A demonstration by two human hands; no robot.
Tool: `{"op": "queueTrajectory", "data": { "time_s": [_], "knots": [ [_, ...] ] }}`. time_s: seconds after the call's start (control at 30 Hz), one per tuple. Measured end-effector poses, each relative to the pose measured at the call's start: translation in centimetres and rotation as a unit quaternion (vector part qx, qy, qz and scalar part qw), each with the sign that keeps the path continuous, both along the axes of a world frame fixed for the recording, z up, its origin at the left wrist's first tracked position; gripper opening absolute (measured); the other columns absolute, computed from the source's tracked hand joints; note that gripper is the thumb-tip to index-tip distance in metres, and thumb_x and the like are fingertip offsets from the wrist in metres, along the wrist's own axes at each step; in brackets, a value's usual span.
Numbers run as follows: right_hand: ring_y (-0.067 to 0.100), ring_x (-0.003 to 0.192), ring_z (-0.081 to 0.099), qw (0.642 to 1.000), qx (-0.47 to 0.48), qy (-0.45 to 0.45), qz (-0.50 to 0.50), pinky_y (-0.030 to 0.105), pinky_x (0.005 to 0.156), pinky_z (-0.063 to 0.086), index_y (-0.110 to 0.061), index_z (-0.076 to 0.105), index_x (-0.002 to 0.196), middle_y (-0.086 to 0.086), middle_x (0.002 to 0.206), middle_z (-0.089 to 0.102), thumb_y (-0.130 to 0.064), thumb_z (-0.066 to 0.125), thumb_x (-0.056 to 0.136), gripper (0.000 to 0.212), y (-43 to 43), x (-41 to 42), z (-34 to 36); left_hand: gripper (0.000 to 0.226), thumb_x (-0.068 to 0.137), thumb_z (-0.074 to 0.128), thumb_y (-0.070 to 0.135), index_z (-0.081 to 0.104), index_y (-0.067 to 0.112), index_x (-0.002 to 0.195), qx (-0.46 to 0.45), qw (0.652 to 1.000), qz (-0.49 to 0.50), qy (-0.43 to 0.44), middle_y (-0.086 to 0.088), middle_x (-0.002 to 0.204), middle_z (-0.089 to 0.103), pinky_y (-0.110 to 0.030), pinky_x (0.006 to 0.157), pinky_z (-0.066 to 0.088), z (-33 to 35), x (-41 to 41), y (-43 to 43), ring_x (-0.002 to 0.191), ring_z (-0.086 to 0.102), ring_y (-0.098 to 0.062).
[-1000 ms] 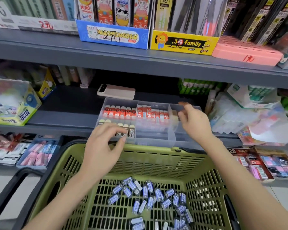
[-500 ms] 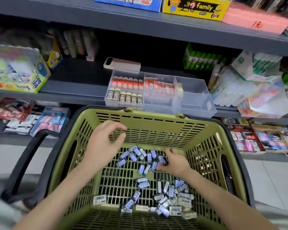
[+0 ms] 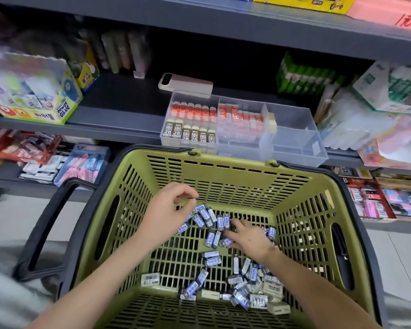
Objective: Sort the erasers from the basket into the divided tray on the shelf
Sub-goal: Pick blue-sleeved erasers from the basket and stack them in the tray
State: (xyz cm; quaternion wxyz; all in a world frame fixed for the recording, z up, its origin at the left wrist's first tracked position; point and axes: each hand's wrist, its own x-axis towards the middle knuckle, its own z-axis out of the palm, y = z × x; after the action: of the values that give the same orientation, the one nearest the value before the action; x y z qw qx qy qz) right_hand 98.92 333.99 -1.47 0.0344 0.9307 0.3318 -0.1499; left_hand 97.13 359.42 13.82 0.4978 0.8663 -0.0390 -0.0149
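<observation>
Both hands have dropped from the tray into the basket — the left hand hovers loosely curled, empty; the right hand lies spread on the erasers — fingers touching them.

You're in a stationery shop. Grey shelves carry stocked goods: a Power Glue carton, green packs and wrapped packs lower down. A pink box bears a handwritten mark, and a green shopping basket sits before you.
</observation>
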Motion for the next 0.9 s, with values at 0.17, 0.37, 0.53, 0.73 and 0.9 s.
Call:
{"op": "queueTrajectory", "data": {
  "time_s": [0.17, 0.37, 0.53, 0.73, 0.9],
  "knots": [
    [0.027, 0.117, 0.05, 0.993, 0.075, 0.04, -0.085, 0.038, 0.096, 0.047, -0.018, 0.057, 0.125, 0.01, 0.13, 0.05, -0.036, 0.054, 0.092, 0.038, -0.7, 0.0, 0.0, 0.014, 0.085, 0.063, 0.003, 0.069, 0.016, 0.085, -0.115, 0.981, 0.041, 0.153, 0.008, 0.084, 0.068, -0.008, 0.069, 0.045, -0.8, -0.1, -0.9, 0.078, 0.06, 0.0],
    [0.007, 0.088, 0.052, 0.907, 0.295, 0.079, -0.291, 0.019, 0.087, 0.044, -0.016, 0.061, 0.122, -0.003, 0.106, 0.059, -0.036, 0.064, 0.083, 0.044, 0.8, 0.0, 4.6, 0.017, 0.091, 0.058, 0.012, 0.061, 0.005, 0.107, -0.335, 0.814, 0.164, 0.444, -0.016, 0.104, 0.065, -0.038, 0.082, 0.054, -3.2, 0.7, -3.0, 0.094, 0.062, -0.028],
    [0.003, 0.087, 0.053, 0.884, 0.393, 0.132, -0.219, 0.019, 0.081, 0.043, -0.028, 0.068, 0.11, -0.009, 0.098, 0.056, -0.031, 0.072, 0.078, 0.032, 5.2, -1.1, 10.3, 0.053, 0.082, 0.055, 0.047, 0.07, -0.002, 0.097, -0.521, 0.603, 0.089, 0.597, -0.028, 0.111, 0.063, -0.06, 0.092, 0.045, -4.3, 0.7, -4.6, 0.107, 0.058, -0.043],
    [-0.007, 0.094, 0.059, 0.832, 0.48, 0.143, -0.237, 0.012, 0.078, 0.049, -0.039, 0.058, 0.117, -0.027, 0.104, 0.063, -0.042, 0.066, 0.081, 0.036, 5.0, -1.3, 12.0, 0.032, 0.081, 0.063, 0.023, 0.072, -0.004, 0.095, -0.585, 0.591, 0.071, 0.552, -0.026, 0.096, 0.068, -0.038, 0.054, 0.058, -4.3, 0.7, -2.6, 0.077, 0.068, -0.038],
    [0.009, 0.071, 0.058, 0.908, 0.209, 0.056, -0.359, 0.029, 0.072, 0.053, -0.022, 0.047, 0.129, -0.002, 0.122, 0.054, -0.054, 0.055, 0.086, 0.054, 3.6, 0.4, 6.0, 0.026, 0.081, 0.057, 0.013, 0.066, -0.001, 0.1, -0.563, 0.624, 0.122, 0.528, -0.025, 0.094, 0.064, -0.026, 0.039, 0.051, -4.5, 1.4, -1.4, 0.072, 0.064, -0.033]
  ]
}}
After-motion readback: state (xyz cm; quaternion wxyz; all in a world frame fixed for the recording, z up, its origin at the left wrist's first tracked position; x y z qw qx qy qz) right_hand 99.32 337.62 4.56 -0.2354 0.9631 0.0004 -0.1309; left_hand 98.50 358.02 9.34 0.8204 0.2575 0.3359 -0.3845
